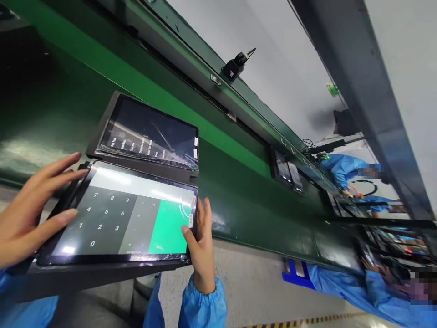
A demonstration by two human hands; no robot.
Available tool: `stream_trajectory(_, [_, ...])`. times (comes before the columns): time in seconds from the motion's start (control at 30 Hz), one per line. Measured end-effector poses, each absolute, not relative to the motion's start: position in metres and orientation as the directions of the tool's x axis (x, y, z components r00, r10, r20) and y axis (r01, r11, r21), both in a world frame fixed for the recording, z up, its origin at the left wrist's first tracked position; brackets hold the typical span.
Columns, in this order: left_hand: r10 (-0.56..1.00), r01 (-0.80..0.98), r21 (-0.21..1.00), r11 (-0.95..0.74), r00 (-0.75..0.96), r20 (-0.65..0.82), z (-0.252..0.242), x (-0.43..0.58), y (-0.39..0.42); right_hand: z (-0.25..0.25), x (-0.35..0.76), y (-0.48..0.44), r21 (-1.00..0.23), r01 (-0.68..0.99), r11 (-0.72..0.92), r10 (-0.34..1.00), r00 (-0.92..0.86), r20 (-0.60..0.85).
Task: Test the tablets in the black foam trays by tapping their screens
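Observation:
A tablet (119, 218) showing a calculator keypad with a green panel lies in a dark tray in front of me. My left hand (30, 209) rests at its left edge, fingers stretched out, with the thumb on the screen near the digits. My right hand (201, 246) grips the tablet's right edge, thumb on the glass and fingers wrapped behind. A second tablet (150, 134) with a dark menu screen and protective film lies in its own tray just beyond, on the green conveyor belt (239, 182).
Further down the belt sit more tablets (287, 171). People in blue coats (348, 166) work along the line at the right. A black sensor bracket (237, 64) stands on the belt's far rail. Grey floor (256, 291) lies below.

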State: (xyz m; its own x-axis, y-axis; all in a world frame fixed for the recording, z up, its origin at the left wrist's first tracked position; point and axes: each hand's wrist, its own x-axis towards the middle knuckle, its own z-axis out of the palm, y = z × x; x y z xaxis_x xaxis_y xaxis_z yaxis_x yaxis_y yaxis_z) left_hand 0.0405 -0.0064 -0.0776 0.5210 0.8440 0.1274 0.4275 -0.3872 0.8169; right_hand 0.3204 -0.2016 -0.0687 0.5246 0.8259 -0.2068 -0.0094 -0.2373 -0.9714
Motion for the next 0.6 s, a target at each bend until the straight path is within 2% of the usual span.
stream_trajectory(0.13, [0.729, 0.341, 0.728, -0.594, 0.612, 0.308, -0.0759, 0.0394, -0.0092, -0.0697, 0.3234, -0.2063, -0.983, -0.012, -0.182, 0.868, 0.467, -0.167])
stream_trajectory(0.27, [0.626, 0.301, 0.652, -0.696, 0.7, 0.344, -0.0743, 0.0434, -0.0065, -0.0711, 0.3245, -0.2091, -0.981, -0.003, -0.195, 0.852, 0.495, -0.171])
stream_trajectory(0.43, [0.589, 0.335, 0.603, -0.724, 0.756, 0.287, -0.0695, 0.0471, -0.0054, -0.0687, 0.3191, -0.2061, -0.983, -0.051, -0.177, 0.824, 0.539, -0.176])
stream_trajectory(0.53, [0.651, 0.344, 0.641, -0.686, 0.684, 0.33, -0.0711, 0.0428, -0.0093, -0.0684, 0.3178, -0.2072, -0.986, -0.068, -0.15, 0.826, 0.54, -0.162])
stream_trajectory(0.6, [0.709, 0.348, 0.71, -0.612, 0.639, 0.298, -0.0754, 0.0393, -0.0123, -0.069, 0.3183, -0.2089, -0.989, -0.068, -0.132, 0.839, 0.524, -0.148])
